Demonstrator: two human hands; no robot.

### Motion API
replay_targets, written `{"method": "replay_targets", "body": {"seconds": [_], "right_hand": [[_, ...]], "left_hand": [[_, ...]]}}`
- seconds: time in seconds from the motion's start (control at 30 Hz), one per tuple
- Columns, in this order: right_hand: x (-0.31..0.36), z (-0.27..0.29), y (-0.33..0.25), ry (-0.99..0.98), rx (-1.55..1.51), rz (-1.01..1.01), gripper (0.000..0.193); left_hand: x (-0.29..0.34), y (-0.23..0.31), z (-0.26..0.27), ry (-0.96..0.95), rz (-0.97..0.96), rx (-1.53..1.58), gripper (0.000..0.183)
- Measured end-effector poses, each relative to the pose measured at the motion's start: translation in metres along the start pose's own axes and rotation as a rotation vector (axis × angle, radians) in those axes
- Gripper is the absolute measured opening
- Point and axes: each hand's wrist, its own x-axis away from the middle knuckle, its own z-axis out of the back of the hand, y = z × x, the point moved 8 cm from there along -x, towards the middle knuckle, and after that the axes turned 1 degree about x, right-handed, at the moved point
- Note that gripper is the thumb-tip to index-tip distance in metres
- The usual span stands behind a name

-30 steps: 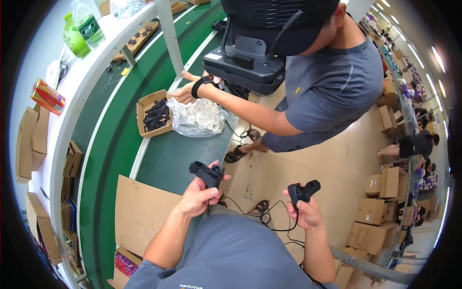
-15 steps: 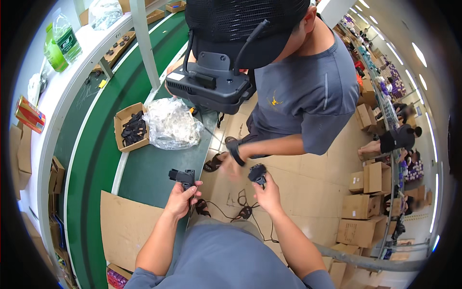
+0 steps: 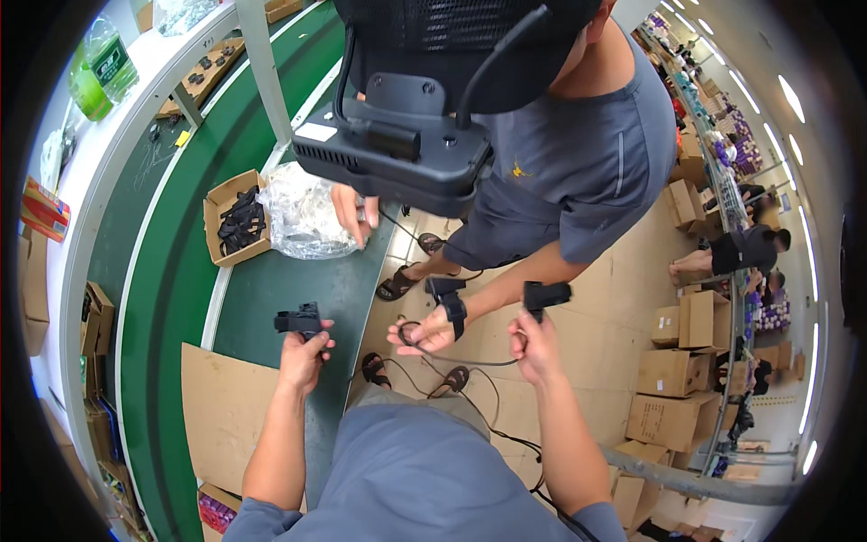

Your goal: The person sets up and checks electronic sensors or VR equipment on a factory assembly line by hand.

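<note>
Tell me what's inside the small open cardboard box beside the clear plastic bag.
The cardboard box holds a heap of black strap-like pieces. Anything beneath them is covered and can't be seen.

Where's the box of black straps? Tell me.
Head view, left of centre: the box sits beyond the left hand, just left of the clear bag.

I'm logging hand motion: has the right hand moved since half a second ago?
Yes, the right hand has shifted right, farther from the dark green table.
</note>
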Motion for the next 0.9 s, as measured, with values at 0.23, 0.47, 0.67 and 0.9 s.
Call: {"method": "replay_targets", "body": {"seconds": [0.23,0.47,0.67,0.9], "right_hand": [[0.012,0.016,-0.032,-0.076,-0.286,0.014,0.028],[0.023,0.011,-0.081,-0.125,-0.283,0.131,0.029],[0.049,-0.021,-0.11,-0.244,-0.122,0.223,0.036],[0.082,-0.061,-0.115,-0.519,0.044,0.276,0.053]], "left_hand": [[-0.006,0.005,0.05,0.113,-0.016,0.076,0.023],[-0.029,-0.026,0.101,0.286,0.048,0.035,0.016],[-0.049,-0.056,0.145,0.36,0.104,0.081,0.021],[-0.008,-0.045,0.15,0.584,0.226,0.0,0.071]]}}
